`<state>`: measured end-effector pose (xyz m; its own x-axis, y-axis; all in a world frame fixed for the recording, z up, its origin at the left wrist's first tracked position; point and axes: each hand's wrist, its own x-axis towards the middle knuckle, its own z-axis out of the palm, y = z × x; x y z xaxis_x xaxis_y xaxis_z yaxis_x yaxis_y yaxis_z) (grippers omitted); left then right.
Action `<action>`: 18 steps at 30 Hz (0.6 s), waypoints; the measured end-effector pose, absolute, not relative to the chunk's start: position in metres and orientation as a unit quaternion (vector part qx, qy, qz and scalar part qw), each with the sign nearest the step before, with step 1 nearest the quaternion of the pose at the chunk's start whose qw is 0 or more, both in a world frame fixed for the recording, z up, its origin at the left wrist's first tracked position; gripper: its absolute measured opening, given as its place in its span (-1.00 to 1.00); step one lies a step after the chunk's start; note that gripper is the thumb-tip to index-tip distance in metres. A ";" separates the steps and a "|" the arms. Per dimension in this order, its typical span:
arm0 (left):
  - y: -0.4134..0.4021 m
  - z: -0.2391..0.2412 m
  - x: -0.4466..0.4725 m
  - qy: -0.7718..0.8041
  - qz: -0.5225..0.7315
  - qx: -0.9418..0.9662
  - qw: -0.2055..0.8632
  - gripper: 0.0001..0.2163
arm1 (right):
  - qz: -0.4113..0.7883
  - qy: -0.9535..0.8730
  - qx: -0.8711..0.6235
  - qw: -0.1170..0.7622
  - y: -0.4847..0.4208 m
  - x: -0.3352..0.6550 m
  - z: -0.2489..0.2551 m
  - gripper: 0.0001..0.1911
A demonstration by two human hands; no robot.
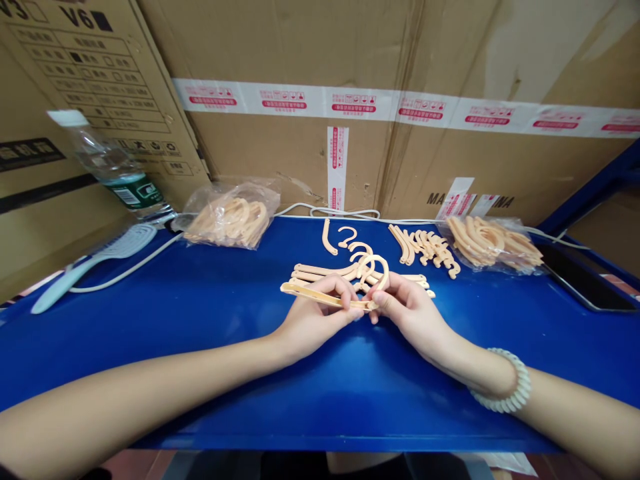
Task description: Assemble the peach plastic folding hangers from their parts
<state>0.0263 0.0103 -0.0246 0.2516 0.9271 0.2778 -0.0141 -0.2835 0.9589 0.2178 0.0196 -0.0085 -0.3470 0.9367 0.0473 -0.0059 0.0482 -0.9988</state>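
**Hanger bar held in both your hands at table centre**

Hanger bar [320, 297]: pale peach plastic, slim, flat and gently arched, with a smooth matte finish. Your left hand [313, 323] pinches its middle, fingers closed over the top edge. Your right hand [407, 310] closes thumb and fingertips on its right end. A curved hook [377, 267] shows just above that end; you cannot tell whether it is joined. The bar sits just above the glossy blue table [200, 313], in front of a small pile of matching bars [320, 272].

Surroundings, left to right:
- clear plastic bottle [113, 167], tilted
- pale ribbed hairbrush [95, 257], lying flat
- white cable [130, 267]
- crinkled clear bag [233, 217] of peach hooks
- loose hooks [345, 235]
- row of hooks [425, 247], laid side by side
- second clear bag [493, 243]
- white beaded bracelet [510, 393] on your right wrist
- dark flat phone [583, 280]

Brown cardboard cartons [300, 153] with printed tape stand behind.
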 end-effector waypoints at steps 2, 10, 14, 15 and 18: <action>0.010 -0.025 0.026 0.364 0.489 0.629 0.483 -0.79 | 0.561 -0.599 -0.393 0.416 0.019 0.218 -0.009 -0.72; 0.012 -0.025 0.026 0.381 0.475 0.629 0.484 -0.77 | 0.531 -0.629 -0.393 0.411 0.020 0.218 -0.010 -0.73; 0.012 -0.025 0.026 0.379 0.478 0.628 0.484 -0.76 | 0.517 -0.640 -0.392 0.412 0.019 0.218 -0.010 -0.77; 0.012 -0.025 0.026 0.380 0.479 0.628 0.482 -0.76 | 0.514 -0.643 -0.391 0.413 0.019 0.217 -0.010 -0.78; 0.011 -0.024 0.027 0.383 0.480 0.635 0.469 -0.76 | 0.501 -0.651 -0.391 0.416 0.017 0.216 -0.010 -0.79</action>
